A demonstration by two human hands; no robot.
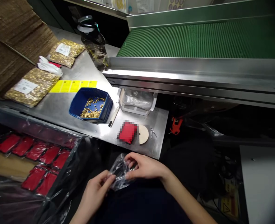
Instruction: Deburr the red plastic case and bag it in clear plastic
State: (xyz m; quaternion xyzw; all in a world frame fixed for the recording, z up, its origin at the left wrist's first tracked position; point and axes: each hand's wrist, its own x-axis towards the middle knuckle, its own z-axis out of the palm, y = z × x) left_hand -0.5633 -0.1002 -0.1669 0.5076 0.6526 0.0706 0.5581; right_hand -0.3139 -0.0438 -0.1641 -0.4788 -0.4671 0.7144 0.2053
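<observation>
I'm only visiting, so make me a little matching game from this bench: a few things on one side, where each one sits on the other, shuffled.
Things:
1. clear plastic bag
2. blue tray
3. water bottle
4. red pouches

Places:
A. beside the end of the green conveyor
B. in the plastic-lined box at the lower left
C. between the left hand and the right hand
D. in the middle of the steel table, holding small gold parts

Pairs: 1-C, 2-D, 3-A, 4-B
</observation>
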